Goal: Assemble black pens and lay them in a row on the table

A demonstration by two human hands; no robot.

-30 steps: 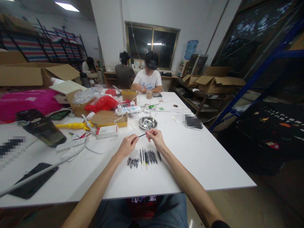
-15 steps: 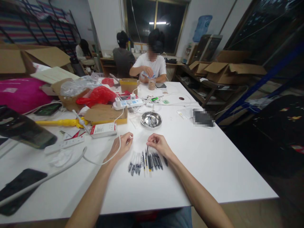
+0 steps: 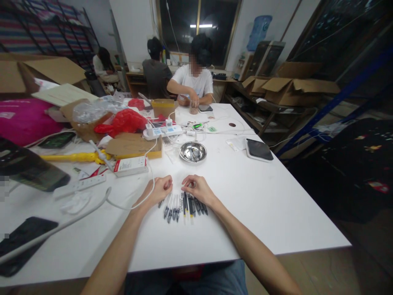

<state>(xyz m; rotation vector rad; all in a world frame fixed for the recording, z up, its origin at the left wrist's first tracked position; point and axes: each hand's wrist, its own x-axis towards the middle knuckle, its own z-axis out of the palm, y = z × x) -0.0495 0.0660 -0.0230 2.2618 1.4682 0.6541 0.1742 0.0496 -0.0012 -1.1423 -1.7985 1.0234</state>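
My left hand (image 3: pixel 163 188) is closed with its fingers curled in, left of a row of pen parts. A short dark tip (image 3: pixel 161 203) shows below it; whether the hand holds that piece is hidden. My right hand (image 3: pixel 196 189) has thumb and fingertips pinched together above the row, and what lies between them is too small to tell. Below the hands lie several clear pen barrels (image 3: pixel 172 211) with dark ends, black ink refills (image 3: pixel 186 203) with yellow and pale ends, and dark pen caps or barrels (image 3: pixel 199 206). A shiny metal bowl (image 3: pixel 181 157) with small dark pieces stands beyond.
At left are a power strip (image 3: pixel 167 130), an open cardboard tray (image 3: pixel 135 143), a white-and-red box (image 3: pixel 130 166) and a dark bottle (image 3: pixel 33 170). A white cable (image 3: pixel 123 208) crosses my left wrist. A black-topped device (image 3: pixel 259 150) lies right. A person (image 3: pixel 193 82) sits opposite.
My right hand has moved slightly left and no longer visibly holds a black refill upright over the row. A dark tip now shows below my left hand. The person opposite reaches into a jar.
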